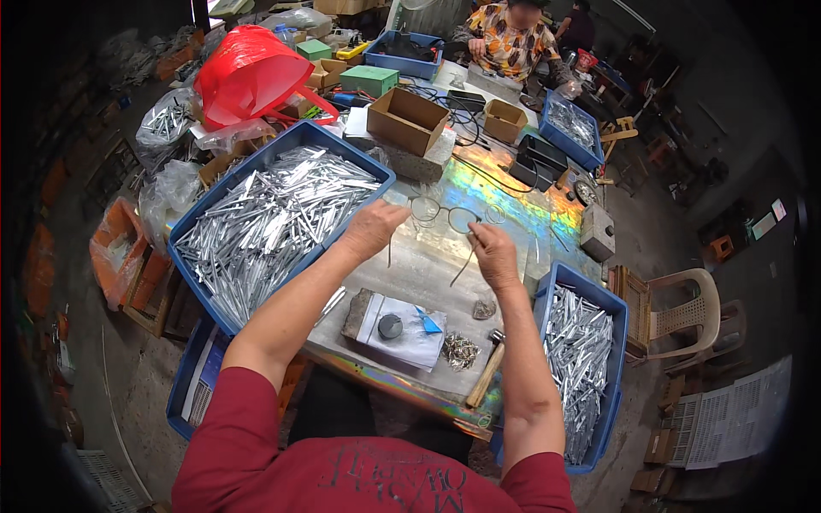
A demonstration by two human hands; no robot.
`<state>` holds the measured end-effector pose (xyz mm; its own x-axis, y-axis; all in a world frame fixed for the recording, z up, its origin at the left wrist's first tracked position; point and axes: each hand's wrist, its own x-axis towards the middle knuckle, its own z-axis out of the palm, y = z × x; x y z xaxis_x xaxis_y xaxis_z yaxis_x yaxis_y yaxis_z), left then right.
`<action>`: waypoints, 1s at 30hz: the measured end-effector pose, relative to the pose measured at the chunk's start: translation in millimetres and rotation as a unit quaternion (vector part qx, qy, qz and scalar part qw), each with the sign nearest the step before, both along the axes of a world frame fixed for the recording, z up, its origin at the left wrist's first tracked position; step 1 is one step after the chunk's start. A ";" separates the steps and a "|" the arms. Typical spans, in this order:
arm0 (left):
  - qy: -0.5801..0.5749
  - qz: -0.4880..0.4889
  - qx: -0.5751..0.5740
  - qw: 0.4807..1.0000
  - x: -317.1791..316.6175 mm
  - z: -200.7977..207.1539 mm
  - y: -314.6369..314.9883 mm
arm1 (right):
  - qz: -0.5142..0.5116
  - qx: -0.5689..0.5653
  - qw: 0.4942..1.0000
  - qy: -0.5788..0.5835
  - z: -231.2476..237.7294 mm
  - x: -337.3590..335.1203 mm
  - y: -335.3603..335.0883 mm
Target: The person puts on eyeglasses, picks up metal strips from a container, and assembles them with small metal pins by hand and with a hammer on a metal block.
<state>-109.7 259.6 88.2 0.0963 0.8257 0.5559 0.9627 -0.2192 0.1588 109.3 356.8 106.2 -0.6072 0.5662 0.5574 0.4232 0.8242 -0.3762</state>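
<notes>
A pair of thin wire-rimmed eyeglasses [444, 210] is held up over the table, its two round rims side by side and its temples hanging down. My left hand [373, 231] pinches it at the left end, my right hand [495, 255] at the right end. Just nearer to me stands a stone block [357, 315] topped with white paper [419, 352], a dark round cylinder [390, 327] and a blue scrap [430, 321]. Right of the block lie a heap of small metal parts [460, 350], a little clear bag [484, 309] and a wooden-handled hammer [487, 373].
Blue bins of silvery strips flank me, a left bin [182, 250] and a right bin [617, 376]. Beyond my hands are an open cardboard box [402, 128] on a block, black cables and a red bag [248, 81]. Another person [513, 38] sits across the table. A plastic chair [684, 312] stands right.
</notes>
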 end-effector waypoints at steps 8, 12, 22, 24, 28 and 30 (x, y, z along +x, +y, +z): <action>-0.148 -0.082 0.166 0.971 29.1 82.6 -44.5 | 0.028 -0.009 0.991 0.128 99.5 34.5 -55.2; -0.228 -0.118 0.191 0.947 53.0 112.5 -73.5 | 0.046 -0.034 0.989 0.134 122.3 57.5 -88.9; -0.417 -0.210 0.088 0.880 94.0 133.4 -141.5 | 0.075 -0.179 0.951 0.239 136.2 116.3 -172.2; -0.428 -0.221 0.086 0.872 100.6 129.7 -150.4 | 0.052 -0.192 0.953 0.227 139.9 124.8 -188.5; -0.418 -0.251 0.074 0.870 108.5 135.5 -173.1 | 0.072 -0.163 0.954 0.242 140.2 138.4 -214.6; -0.428 -0.266 0.063 0.862 111.2 136.2 -184.0 | 0.095 -0.157 0.945 0.269 138.1 140.6 -224.2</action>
